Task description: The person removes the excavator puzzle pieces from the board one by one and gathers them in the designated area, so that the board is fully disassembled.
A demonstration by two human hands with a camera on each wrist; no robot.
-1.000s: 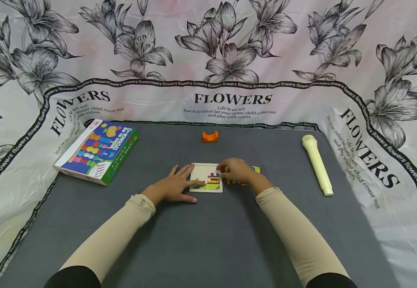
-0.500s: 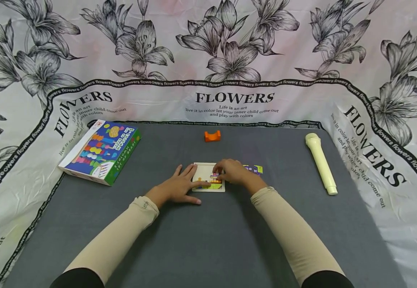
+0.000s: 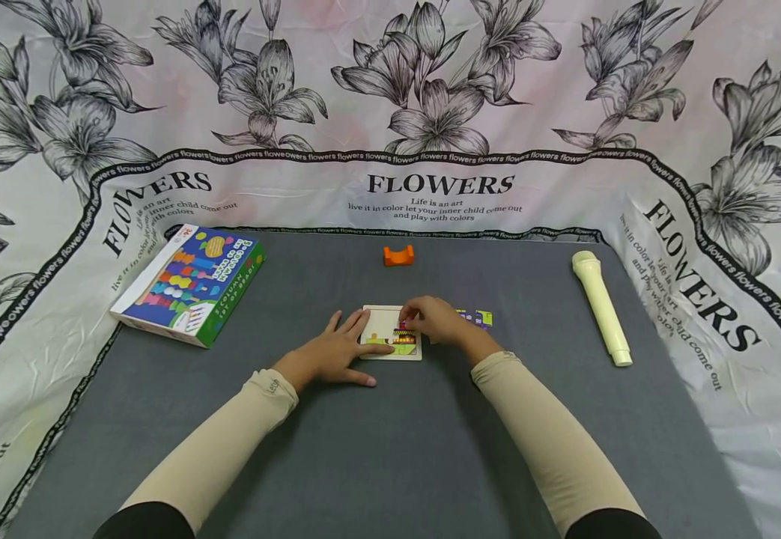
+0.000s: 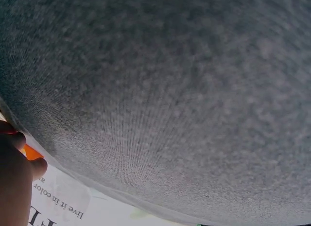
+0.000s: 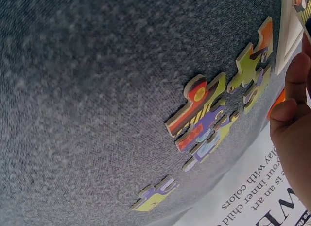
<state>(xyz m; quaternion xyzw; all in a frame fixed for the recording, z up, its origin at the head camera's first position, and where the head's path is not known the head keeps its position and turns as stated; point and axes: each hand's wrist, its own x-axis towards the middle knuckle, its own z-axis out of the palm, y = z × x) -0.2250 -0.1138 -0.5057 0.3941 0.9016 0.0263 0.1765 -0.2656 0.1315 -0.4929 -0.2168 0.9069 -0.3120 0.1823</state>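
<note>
A pale square puzzle tray [image 3: 380, 317] lies on the grey table, with several colorful pieces fitted along its lower part. My left hand [image 3: 329, 352] rests with fingers spread on the tray's left side, one finger reaching over the pieces. Above the tray's right side, my right hand [image 3: 439, 320] pinches a puzzle piece [image 3: 403, 326] at the fingertips, mostly covered by the fingers. Loose puzzle pieces [image 5: 199, 97] lie beside the tray in the right wrist view; the right hand hides most of them from the head view.
A blue and green game box [image 3: 191, 281] lies at the left. Behind the tray sits a small orange holder [image 3: 399, 256]. A pale yellow, microphone-shaped tube [image 3: 601, 307] lies at the right. Floral cloth [image 3: 440, 198] borders the table [image 3: 390, 449].
My right hand has shifted left from the tray's right edge to over its right side, uncovering purple and green loose pieces behind it. The left hand stays on the tray.
</note>
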